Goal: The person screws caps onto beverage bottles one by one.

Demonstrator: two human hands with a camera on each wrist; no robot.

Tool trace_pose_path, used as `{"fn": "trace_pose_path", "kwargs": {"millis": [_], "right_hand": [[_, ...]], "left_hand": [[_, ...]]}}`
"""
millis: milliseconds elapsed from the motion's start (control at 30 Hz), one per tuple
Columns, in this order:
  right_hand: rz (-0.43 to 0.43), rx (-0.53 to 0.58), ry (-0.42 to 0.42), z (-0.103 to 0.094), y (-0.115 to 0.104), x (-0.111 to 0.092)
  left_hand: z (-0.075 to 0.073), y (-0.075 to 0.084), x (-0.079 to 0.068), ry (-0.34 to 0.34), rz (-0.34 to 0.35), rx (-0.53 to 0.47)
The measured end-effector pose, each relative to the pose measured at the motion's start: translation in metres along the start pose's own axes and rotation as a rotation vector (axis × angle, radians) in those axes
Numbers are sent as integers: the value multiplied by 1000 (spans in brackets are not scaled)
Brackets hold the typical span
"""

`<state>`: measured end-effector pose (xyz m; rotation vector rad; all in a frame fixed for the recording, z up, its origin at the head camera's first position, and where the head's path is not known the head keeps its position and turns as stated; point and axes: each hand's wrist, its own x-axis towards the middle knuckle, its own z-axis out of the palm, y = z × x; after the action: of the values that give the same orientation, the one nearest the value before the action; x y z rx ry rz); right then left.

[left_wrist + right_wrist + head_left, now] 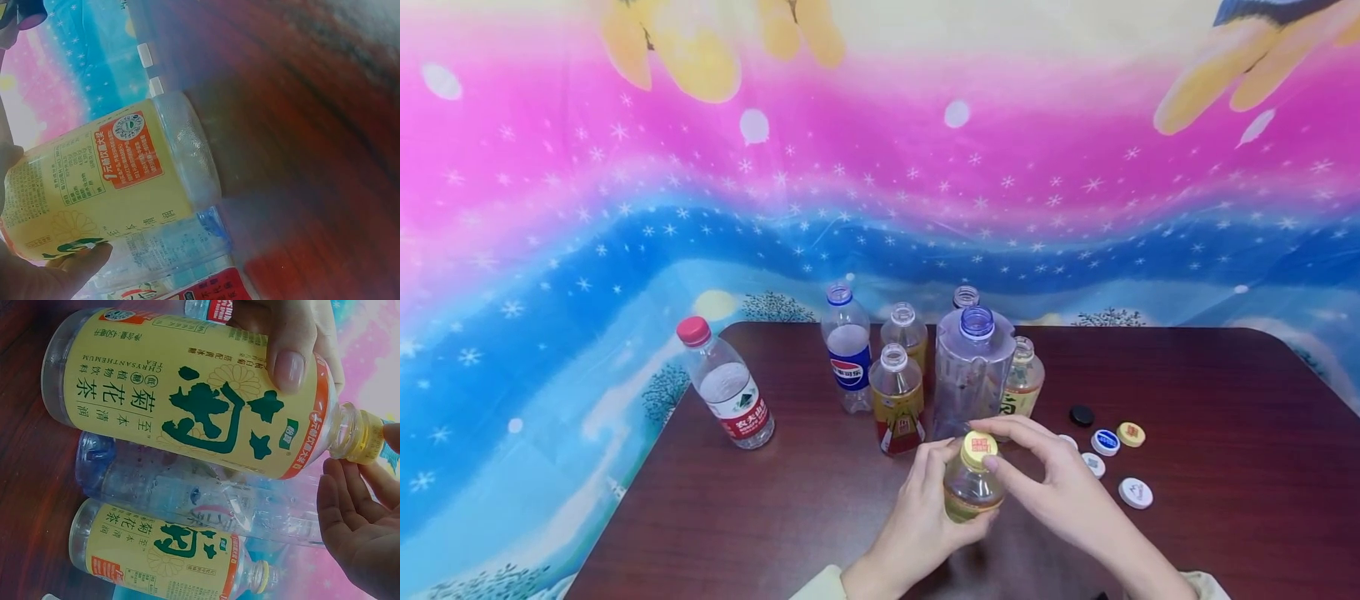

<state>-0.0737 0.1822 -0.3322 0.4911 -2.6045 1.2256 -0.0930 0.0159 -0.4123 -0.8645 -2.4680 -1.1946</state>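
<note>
1. Furthest left, a clear plastic bottle with a red cap and red-and-white label stands on the dark reddish-brown table.
2. Next comes an uncapped clear plastic bottle with a blue label, then two uncapped, yellow-labelled clear bottles, one behind the other.
3. Before these, the left hand is wrapped around a clear plastic bottle with a yellow chrysanthemum-tea label, between the person's hands and in front of a large, uncapped, purple-tinted plastic bottle.
4. Just right of that large one stands another uncapped yellow-labelled tea bottle.
5. The right hand pinches the round yellow cap on the held bottle's neck.
6. Rightmost lie loose round caps: black, blue-and-white, yellow and white.
</note>
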Motion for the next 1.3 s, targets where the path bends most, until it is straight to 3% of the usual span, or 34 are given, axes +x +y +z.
{"fn": "trace_pose_path", "kwargs": {"millis": [267, 633, 900, 1300], "right_hand": [[13, -13, 28, 3, 3, 1], [146, 56, 50, 7, 3, 4], [-7, 18, 17, 4, 5, 1], [-24, 31, 64, 7, 9, 2]], "left_hand": [[0, 0, 0, -10, -14, -6], [1, 0, 0, 14, 3, 0], [1, 0, -1, 29, 23, 20], [1, -1, -1, 25, 22, 19]]}}
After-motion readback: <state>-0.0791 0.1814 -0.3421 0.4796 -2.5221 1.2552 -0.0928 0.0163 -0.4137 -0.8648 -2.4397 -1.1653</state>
